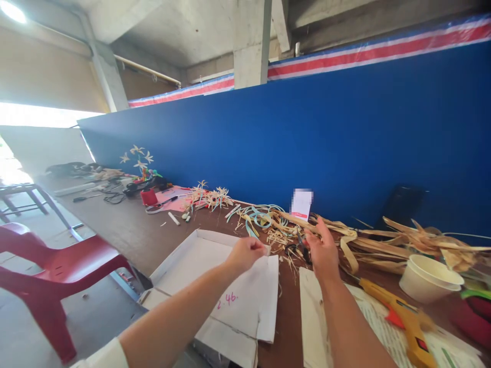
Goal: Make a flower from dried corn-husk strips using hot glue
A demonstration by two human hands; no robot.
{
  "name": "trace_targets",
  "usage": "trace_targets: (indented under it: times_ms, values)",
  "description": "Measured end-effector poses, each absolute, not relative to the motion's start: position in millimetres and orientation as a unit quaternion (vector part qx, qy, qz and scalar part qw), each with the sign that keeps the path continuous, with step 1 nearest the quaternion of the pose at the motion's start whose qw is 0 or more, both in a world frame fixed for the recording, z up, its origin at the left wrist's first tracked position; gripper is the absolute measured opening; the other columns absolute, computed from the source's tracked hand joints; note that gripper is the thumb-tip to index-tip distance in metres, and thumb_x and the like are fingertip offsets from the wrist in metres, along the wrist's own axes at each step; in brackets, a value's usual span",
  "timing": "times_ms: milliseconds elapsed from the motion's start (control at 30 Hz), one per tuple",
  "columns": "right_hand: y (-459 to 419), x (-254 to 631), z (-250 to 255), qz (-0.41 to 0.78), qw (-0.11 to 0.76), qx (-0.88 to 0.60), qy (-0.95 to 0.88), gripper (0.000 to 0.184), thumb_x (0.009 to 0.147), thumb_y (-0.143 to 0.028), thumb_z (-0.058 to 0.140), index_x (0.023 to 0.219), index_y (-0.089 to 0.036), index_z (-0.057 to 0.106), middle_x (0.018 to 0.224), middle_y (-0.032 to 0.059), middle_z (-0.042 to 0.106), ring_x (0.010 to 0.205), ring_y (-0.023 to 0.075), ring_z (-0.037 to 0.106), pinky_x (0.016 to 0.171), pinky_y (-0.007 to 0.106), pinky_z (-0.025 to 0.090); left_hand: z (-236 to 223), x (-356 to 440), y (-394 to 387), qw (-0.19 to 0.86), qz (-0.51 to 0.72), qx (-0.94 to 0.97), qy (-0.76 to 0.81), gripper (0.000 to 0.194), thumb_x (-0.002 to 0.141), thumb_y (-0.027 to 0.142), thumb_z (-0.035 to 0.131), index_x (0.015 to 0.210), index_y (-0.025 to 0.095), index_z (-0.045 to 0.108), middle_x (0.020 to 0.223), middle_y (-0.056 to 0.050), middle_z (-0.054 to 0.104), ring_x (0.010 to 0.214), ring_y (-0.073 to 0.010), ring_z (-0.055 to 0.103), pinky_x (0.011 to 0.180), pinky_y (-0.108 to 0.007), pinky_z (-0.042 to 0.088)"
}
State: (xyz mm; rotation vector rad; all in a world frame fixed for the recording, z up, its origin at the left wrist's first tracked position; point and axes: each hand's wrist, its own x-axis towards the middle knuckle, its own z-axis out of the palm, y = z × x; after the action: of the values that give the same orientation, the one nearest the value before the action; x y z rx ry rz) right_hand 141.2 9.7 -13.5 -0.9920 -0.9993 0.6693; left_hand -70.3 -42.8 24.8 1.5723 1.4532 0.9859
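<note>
My left hand [246, 254] is over the white cardboard box lid [207, 255], its thumb and fingers pinched together. Something small and pale shows at the fingertips, too small to name. To the right, my right hand [322, 253] reaches forward with its fingers apart, beside a pair of dark-handled scissors [296, 251]. Whether it touches the scissors I cannot tell. Around the scissors lie dried straw-coloured strips [282, 237] and pale blue ribbon loops [264, 214].
A yellow glue gun [406, 317] lies on printed paper at right, near pale paper cups [429, 278]. Dried husks [387, 250] line the blue partition [345, 138]. Straw flowers [209, 197] and a red tape dispenser [149, 198] sit farther left. A red plastic chair [69, 260] stands left of the table.
</note>
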Motion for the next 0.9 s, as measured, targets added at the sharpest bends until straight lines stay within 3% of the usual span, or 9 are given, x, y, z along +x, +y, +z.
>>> trace_targets:
  times_ms: [67,133,233,333,433,533,633,733,900]
  values:
    - [11,141,-11,0.305,0.713,-0.441,-0.451,0.055,0.067,-0.037,0.066,0.120,-0.023,0.058,0.112,0.0072,0.063,0.091,0.0196,0.061,0.069,0.027,0.049,-1,-73,-52,0.410,0.370,0.593,0.586,0.017,0.065,0.031,0.061,0.065,0.014,0.058,0.055,0.004,0.050,0.052,-0.0082,0.041,0.052,-0.022,0.031]
    - [12,142,-8,0.307,0.718,-0.455,-0.428,0.047,0.066,-0.043,0.066,0.107,-0.019,0.065,0.100,0.0086,0.067,0.072,0.0174,0.063,0.057,0.026,0.049,-16,-72,-57,0.410,0.372,0.597,0.581,0.016,0.065,0.030,0.061,0.066,0.014,0.059,0.058,0.002,0.053,0.055,-0.0092,0.044,0.054,-0.022,0.032]
    - [12,145,-5,0.292,0.719,-0.491,-0.396,0.050,0.064,-0.051,0.066,0.099,-0.014,0.067,0.068,0.0054,0.067,0.035,0.0092,0.046,0.031,0.021,0.032,-20,-69,-63,0.429,0.383,0.595,0.563,0.014,0.067,0.029,0.059,0.068,0.014,0.059,0.061,0.001,0.055,0.056,-0.0095,0.045,0.054,-0.021,0.032]
    - [11,145,-1,0.272,0.704,-0.521,-0.399,0.051,0.065,-0.053,0.064,0.095,-0.013,0.067,0.050,0.0008,0.059,0.029,0.0085,0.040,0.028,0.020,0.026,-17,-68,-65,0.447,0.387,0.581,0.559,0.012,0.067,0.026,0.058,0.067,0.014,0.058,0.058,0.002,0.054,0.053,-0.0089,0.044,0.051,-0.021,0.032]
    - [10,138,3,0.281,0.701,-0.494,-0.431,0.052,0.064,-0.045,0.067,0.108,-0.018,0.063,0.086,0.0073,0.069,0.053,0.0129,0.059,0.043,0.022,0.043,-18,-70,-65,0.456,0.392,0.580,0.549,0.011,0.067,0.026,0.058,0.066,0.014,0.057,0.058,0.002,0.054,0.052,-0.0087,0.044,0.050,-0.020,0.032]
    - [11,128,8,0.334,0.707,-0.447,-0.434,0.056,0.061,-0.038,0.070,0.113,-0.021,0.059,0.115,0.0087,0.061,0.076,0.0156,0.063,0.058,0.024,0.049,-21,-72,-62,0.457,0.386,0.583,0.549,0.012,0.067,0.026,0.059,0.067,0.015,0.058,0.058,0.002,0.055,0.051,-0.0088,0.045,0.049,-0.020,0.032]
    - [12,124,15,0.361,0.699,-0.475,-0.395,0.047,0.064,-0.042,0.066,0.103,-0.016,0.062,0.089,0.0071,0.068,0.052,0.0108,0.056,0.041,0.021,0.042,-22,-75,-60,0.449,0.384,0.589,0.552,0.012,0.068,0.027,0.059,0.067,0.015,0.059,0.059,0.001,0.056,0.052,-0.0090,0.047,0.050,-0.021,0.033]
    - [9,128,22,0.334,0.693,-0.517,-0.375,0.041,0.065,-0.046,0.064,0.091,-0.014,0.065,0.053,-0.0014,0.057,0.034,0.0068,0.037,0.030,0.019,0.025,-20,-80,-59,0.404,0.385,0.608,0.565,0.012,0.069,0.027,0.058,0.068,0.016,0.060,0.061,0.001,0.059,0.055,-0.0101,0.049,0.054,-0.021,0.035]
    - [-2,145,27,0.290,0.693,-0.559,-0.351,0.042,0.062,-0.046,0.067,0.088,-0.013,0.068,0.044,-0.0047,0.048,0.036,0.0085,0.037,0.033,0.022,0.026,-13,-83,-66,0.272,0.320,0.672,0.610,0.011,0.071,0.025,0.055,0.070,0.019,0.064,0.071,-0.001,0.064,0.065,-0.0134,0.055,0.060,-0.023,0.036]
